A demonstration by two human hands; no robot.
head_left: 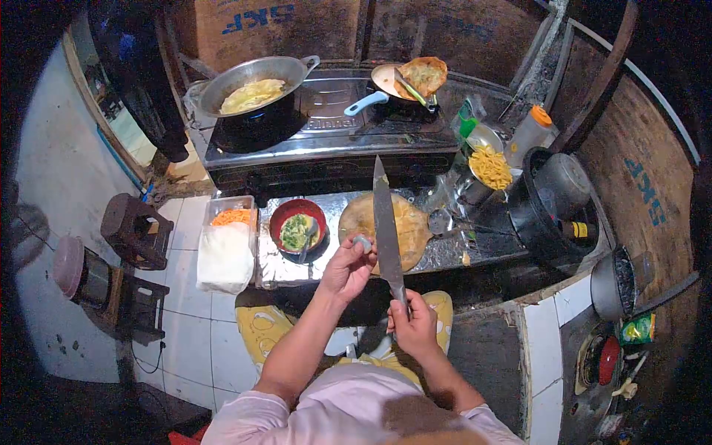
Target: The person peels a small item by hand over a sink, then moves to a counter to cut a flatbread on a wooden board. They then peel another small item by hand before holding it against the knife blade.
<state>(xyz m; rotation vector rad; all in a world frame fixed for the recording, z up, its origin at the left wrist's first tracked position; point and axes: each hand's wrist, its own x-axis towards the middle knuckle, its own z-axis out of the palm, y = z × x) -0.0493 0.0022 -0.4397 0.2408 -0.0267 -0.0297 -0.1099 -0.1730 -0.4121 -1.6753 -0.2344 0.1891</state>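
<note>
My right hand (415, 326) grips the handle of a large kitchen knife (385, 222), its blade pointing up and away from me. Between the fingertips of my left hand (348, 269) is a small pale grey piece (362, 243), too small to name, close beside the blade. Beyond both hands lies a round wooden board (408, 256), partly hidden by the knife and my left hand. To its left stands a red bowl (276, 222) with a green and yellow mix and a spoon in it.
A wok (204, 96) with a yellow flat food in it and a blue-handled pan (367, 103) sit on the stove (334, 137). A tub of orange shreds (236, 215) stands left. At right are pale yellow strips (489, 167), an orange-capped bottle (528, 137) and a black tub (530, 215).
</note>
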